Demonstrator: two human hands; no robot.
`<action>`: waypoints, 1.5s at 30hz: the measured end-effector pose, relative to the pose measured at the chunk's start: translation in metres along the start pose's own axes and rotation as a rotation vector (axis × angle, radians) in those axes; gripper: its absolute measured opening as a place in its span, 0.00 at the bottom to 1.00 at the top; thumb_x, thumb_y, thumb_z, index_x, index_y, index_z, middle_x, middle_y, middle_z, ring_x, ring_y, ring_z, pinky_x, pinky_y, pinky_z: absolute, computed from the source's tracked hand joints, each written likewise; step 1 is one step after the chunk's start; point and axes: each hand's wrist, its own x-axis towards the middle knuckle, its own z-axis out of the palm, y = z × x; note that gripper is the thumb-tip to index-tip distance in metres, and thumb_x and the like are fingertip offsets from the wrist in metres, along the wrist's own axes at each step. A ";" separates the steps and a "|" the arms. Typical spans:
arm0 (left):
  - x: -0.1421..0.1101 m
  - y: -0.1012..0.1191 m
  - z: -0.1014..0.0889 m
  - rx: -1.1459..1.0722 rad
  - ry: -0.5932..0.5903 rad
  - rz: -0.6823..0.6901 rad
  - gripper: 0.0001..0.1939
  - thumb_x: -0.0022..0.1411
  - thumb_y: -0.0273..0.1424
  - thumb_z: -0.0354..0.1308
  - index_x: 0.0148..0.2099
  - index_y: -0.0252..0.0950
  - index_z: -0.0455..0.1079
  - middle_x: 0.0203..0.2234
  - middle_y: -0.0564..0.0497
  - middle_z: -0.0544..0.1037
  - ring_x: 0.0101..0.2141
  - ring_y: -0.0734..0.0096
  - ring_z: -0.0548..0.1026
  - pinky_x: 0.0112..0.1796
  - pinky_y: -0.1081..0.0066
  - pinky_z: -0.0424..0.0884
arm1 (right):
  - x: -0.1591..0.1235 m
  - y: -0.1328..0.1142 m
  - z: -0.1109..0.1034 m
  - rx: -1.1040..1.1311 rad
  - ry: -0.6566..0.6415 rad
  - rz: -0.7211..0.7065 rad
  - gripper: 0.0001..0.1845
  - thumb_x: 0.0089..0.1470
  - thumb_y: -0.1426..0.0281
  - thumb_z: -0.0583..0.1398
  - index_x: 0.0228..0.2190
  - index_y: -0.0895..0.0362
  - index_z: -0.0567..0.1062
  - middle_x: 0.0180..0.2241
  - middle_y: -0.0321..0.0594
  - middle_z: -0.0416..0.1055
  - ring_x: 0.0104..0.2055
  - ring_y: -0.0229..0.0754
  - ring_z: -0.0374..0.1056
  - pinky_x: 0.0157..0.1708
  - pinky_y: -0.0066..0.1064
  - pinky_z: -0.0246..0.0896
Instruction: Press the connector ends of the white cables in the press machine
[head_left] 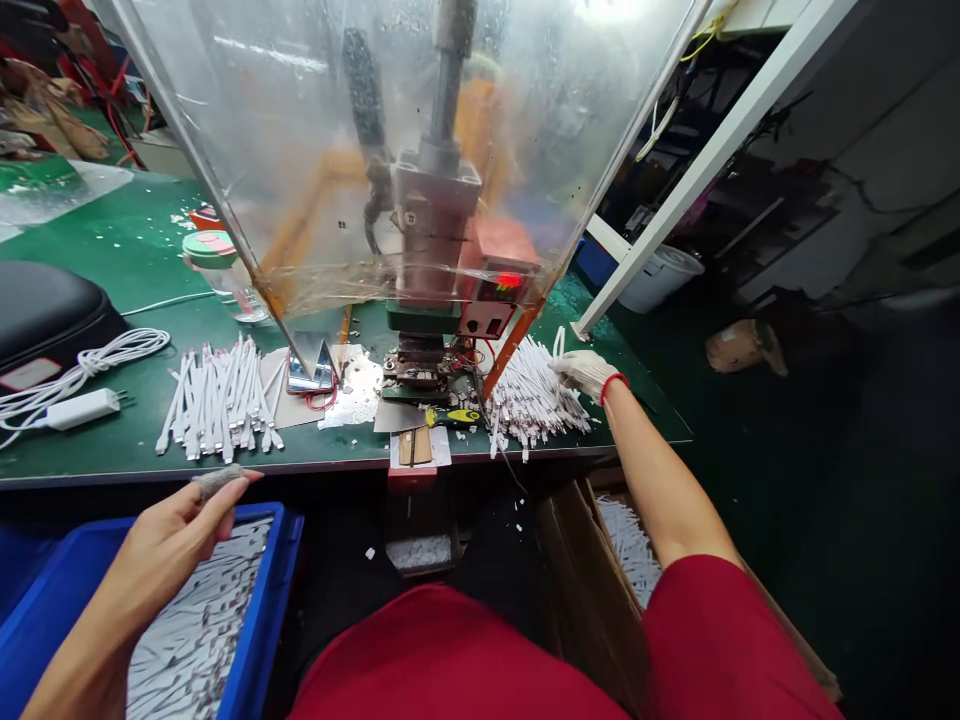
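My right hand, in a white glove with a red cuff, is closed on a short white cable bent in a loop. It is at the right edge of a pile of white cables on the bench. My left hand is in front of the bench edge, above a blue bin. Its thumb presses against the fingers, one wearing a grey finger cover; nothing shows between them. Behind it lies another pile of white cables. Between the piles stands a press machine with a lit red display.
A clear plastic shield hangs before the press. A yellow-black screwdriver and a phone lie near it. Left are a charger, a jar and a black case. Below are a blue bin and a cardboard box holding cables.
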 end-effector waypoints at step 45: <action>-0.048 0.055 0.162 -0.694 -0.741 -0.085 0.26 0.56 0.48 0.63 0.42 0.28 0.72 0.26 0.44 0.79 0.26 0.67 0.80 0.28 0.72 0.74 | -0.181 -0.027 0.154 0.151 -0.631 -0.222 0.18 0.54 0.56 0.62 0.29 0.59 0.72 0.23 0.38 0.71 0.23 0.35 0.66 0.22 0.24 0.64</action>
